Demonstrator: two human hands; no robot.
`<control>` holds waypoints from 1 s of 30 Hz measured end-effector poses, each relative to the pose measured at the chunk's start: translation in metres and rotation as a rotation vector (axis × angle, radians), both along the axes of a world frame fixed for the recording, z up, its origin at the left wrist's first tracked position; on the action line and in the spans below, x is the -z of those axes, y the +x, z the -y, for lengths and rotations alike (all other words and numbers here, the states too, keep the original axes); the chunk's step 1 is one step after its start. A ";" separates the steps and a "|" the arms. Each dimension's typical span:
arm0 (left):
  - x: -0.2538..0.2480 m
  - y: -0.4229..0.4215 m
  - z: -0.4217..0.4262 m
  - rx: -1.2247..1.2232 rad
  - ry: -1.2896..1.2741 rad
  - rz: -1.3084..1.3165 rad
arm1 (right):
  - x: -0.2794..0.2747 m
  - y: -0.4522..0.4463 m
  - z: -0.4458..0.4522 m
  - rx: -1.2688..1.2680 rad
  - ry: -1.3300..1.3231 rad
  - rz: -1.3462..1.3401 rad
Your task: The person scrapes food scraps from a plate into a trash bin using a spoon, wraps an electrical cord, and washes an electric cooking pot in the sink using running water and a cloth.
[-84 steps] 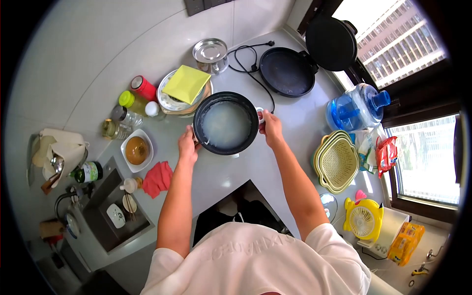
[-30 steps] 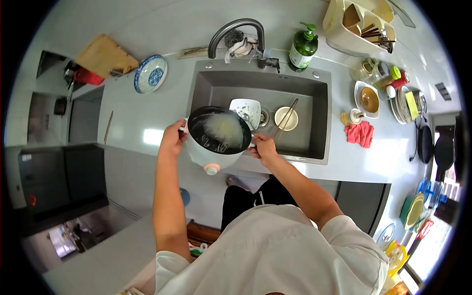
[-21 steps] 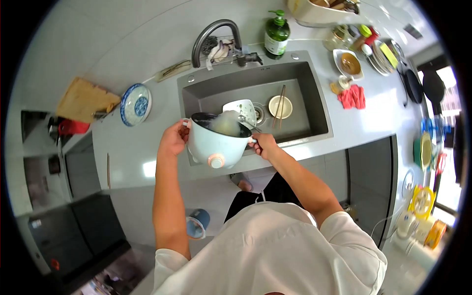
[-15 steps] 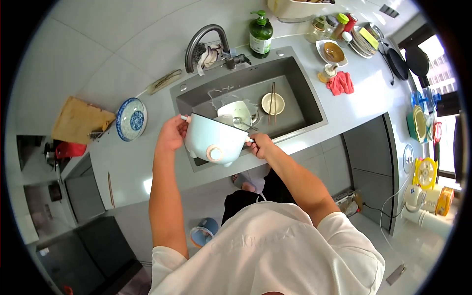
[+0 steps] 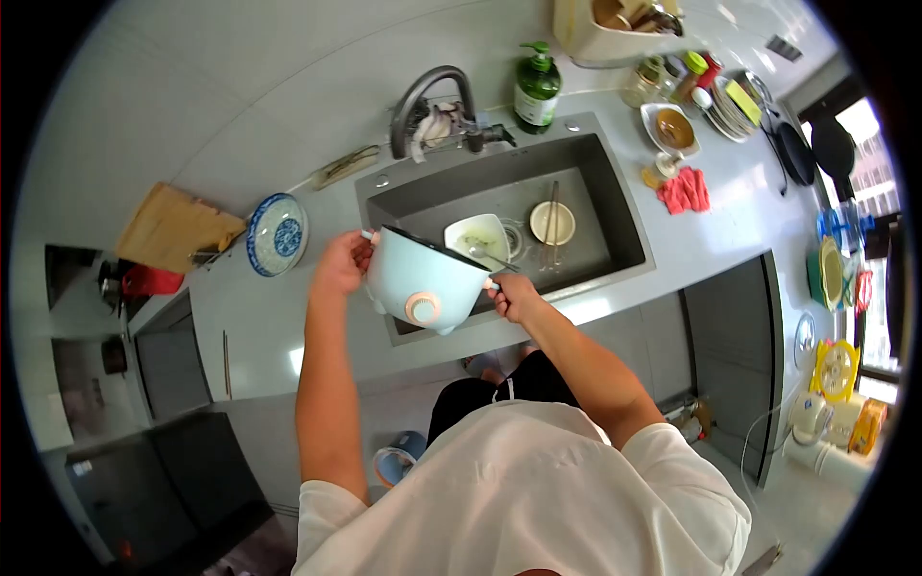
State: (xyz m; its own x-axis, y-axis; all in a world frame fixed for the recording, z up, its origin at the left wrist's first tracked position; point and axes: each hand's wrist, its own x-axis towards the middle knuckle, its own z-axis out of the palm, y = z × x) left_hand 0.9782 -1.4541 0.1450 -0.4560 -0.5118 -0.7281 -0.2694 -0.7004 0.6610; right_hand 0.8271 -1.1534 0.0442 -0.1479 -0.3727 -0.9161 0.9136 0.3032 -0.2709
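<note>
My left hand (image 5: 343, 261) is closed on one side handle of a light blue pot (image 5: 427, 286). On the pot's other side handle, my right hand (image 5: 513, 296) is closed too. The pot hangs over the front left part of the grey sink (image 5: 586, 192), tilted away from me, its dark inner rim just showing and its inside hidden. Just beyond it in the sink lies a white square bowl (image 5: 478, 232) with cloudy liquid and a spoon. To its right is a small cream bowl (image 5: 552, 223) with chopsticks across it.
Behind the sink are a dark faucet (image 5: 432, 72) and a green soap bottle (image 5: 536, 96). A blue-patterned bowl (image 5: 278, 235) and a cutting board (image 5: 173, 230) stand left. At right are a red cloth (image 5: 684, 191) and a brown-filled bowl (image 5: 674, 129). A blue bin (image 5: 399, 459) is on the floor.
The pot has gone from over the counter to over the sink and tipped forward; its cloudy liquid has poured into the sink. Both hands have kept hold of the handles.
</note>
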 end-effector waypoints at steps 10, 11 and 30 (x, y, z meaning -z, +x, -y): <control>0.028 0.147 0.020 -0.301 -0.010 -0.030 | -0.040 0.035 0.079 -0.177 -0.225 -0.571; 0.030 0.158 0.026 -0.308 -0.009 -0.036 | -0.045 0.046 0.089 -0.186 -0.243 -0.604; 0.063 0.215 0.125 -0.344 -0.595 0.122 | -0.064 0.143 0.172 -0.151 -0.146 -0.771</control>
